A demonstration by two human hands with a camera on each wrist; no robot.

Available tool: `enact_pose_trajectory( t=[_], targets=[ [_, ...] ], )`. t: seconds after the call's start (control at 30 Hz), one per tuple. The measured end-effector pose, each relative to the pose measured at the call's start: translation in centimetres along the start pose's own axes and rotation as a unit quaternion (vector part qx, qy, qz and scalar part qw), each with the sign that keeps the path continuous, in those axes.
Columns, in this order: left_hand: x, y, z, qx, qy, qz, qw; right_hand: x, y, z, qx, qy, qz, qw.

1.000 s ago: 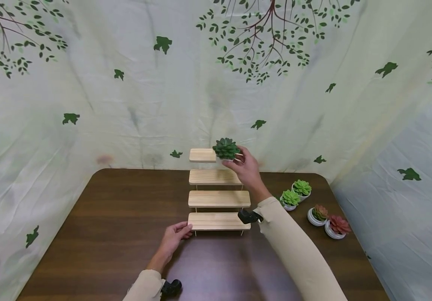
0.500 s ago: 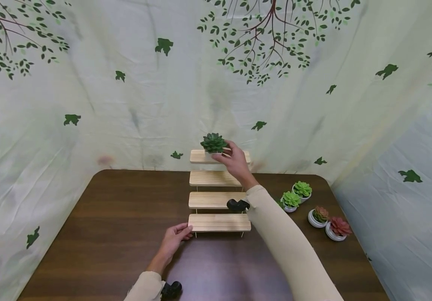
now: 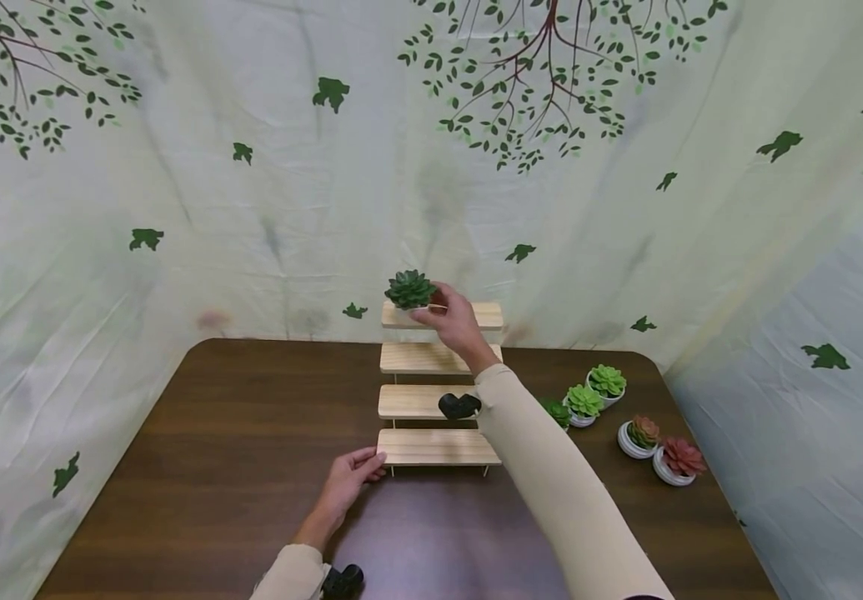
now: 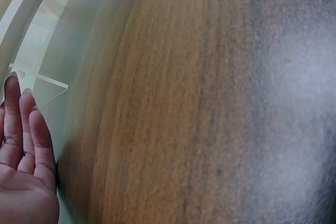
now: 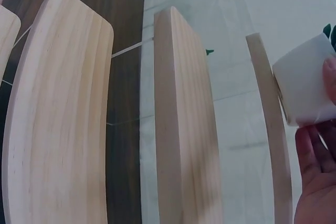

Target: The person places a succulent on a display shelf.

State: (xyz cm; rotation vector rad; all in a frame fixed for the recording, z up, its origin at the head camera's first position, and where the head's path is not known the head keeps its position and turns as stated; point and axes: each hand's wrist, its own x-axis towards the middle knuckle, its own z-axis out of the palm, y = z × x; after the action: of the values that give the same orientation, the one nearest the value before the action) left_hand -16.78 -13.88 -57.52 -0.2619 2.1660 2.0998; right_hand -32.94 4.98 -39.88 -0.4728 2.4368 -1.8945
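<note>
A four-tier stand of pale wooden shelves (image 3: pixel 446 447) rises in steps at the middle of the table. My right hand (image 3: pixel 458 325) holds a dark green potted succulent (image 3: pixel 410 289) at the left part of the top shelf (image 3: pixel 484 315). In the right wrist view its white pot (image 5: pixel 304 85) has its base right at the top shelf's surface, with fingers and thumb around the pot's side. My left hand (image 3: pixel 348 479) pinches the left end of the lowest shelf. The left wrist view shows its fingers (image 4: pixel 42 142) near a clear strut; the thumb is hidden there.
On the right of the brown table (image 3: pixel 266 417) stand several more potted succulents: light green ones (image 3: pixel 584 401), a darker green one (image 3: pixel 555 412) partly behind the right sleeve, a reddish-brown one (image 3: pixel 643 432) and a red one (image 3: pixel 682 457). A leaf-printed curtain (image 3: pixel 281 208) hangs behind.
My right hand has carried the dark green succulent leftward, from the top shelf's right side to its left part. The left hand stays at the lowest shelf.
</note>
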Motion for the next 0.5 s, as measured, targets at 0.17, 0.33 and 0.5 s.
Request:
enact_pose_trajectory(
  t=[0.17,0.33,0.5],
  targets=[
    [-0.13,0.09,0.03,0.001,0.002,-0.001,1.0,0.21,-0.03,0.34,0.002,-0.005,0.001,1.0],
    [-0.11,0.1,0.09,-0.002,0.001,-0.004,1.0,0.22,-0.11,0.36,-0.003,-0.001,-0.013,0.9999],
    [-0.22,0.26,0.06,-0.005,0.003,-0.003,1.0,0.31,-0.21,0.57,0.001,-0.01,-0.015,0.9998]
  ],
)
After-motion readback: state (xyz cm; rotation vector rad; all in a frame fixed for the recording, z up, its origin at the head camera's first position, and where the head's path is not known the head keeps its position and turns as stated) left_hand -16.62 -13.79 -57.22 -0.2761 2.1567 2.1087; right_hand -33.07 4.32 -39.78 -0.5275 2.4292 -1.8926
